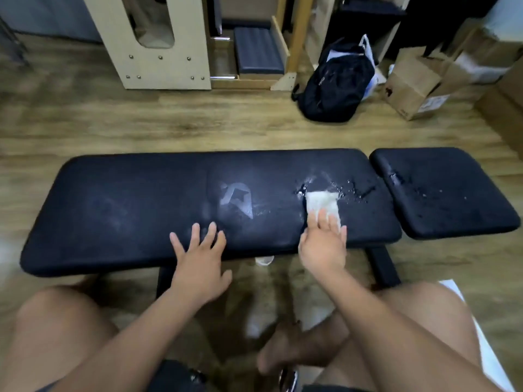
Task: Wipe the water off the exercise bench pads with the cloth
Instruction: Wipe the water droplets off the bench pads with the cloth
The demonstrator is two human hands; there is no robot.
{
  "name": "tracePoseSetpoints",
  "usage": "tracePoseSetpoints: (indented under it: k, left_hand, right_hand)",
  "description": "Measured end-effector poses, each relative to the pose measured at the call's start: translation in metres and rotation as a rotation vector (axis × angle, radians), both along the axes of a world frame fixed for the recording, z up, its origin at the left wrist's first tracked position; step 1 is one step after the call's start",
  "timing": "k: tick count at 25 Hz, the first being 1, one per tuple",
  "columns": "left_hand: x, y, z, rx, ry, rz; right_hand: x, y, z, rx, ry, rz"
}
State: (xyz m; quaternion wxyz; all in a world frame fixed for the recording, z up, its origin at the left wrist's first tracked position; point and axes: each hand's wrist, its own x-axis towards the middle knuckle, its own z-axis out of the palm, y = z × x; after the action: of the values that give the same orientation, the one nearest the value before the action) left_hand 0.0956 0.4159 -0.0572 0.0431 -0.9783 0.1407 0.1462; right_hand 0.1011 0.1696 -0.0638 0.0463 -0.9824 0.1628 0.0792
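Cloth (pixel 322 202) under right hand (pixel 322 250)

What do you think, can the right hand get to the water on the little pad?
Probably yes: the right hand presses the cloth on the long pad, close to the little pad; nothing lies between.

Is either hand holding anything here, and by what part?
No grip. The right hand presses flat on the near end of the cloth; the left hand rests open on the long pad.
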Motion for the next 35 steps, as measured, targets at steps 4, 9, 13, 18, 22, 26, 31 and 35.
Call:
tracePoseSetpoints:
  k: [4,9,13,18,22,26,31,35]
  left_hand:
    - [0.019,0.008,0.017,-0.041,0.103,-0.036]
    - [0.022,0.006,0.030,-0.046,0.217,0.013]
    - [0.022,0.002,0.037,-0.026,0.279,0.075]
    - [0.021,-0.001,0.039,-0.046,0.300,0.111]
    - [0.020,0.001,0.036,-0.063,0.309,0.105]
    - [0.018,-0.001,0.034,-0.052,0.243,0.059]
    - [0.017,-0.014,0.025,-0.102,-0.076,-0.012]
    - [0.026,-0.033,0.002,-0.241,-0.292,-0.178]
  right_hand:
    - [0.003,-0.017,0.003,0.015,0.036,0.048]
    - [0.000,-0.010,-0.002,0.037,-0.013,0.018]
    - [-0.006,0.028,0.005,0.073,-0.021,0.139]
    - [-0.015,0.027,0.010,0.051,-0.018,0.335]
    - [-0.016,0.024,0.011,-0.007,0.035,0.386]
    - [-0.007,-0.025,0.013,-0.065,0.044,0.180]
    - [0.007,-0.027,0.010,-0.006,-0.064,-0.119]
    - [0.013,0.048,-0.003,0.046,-0.124,0.391]
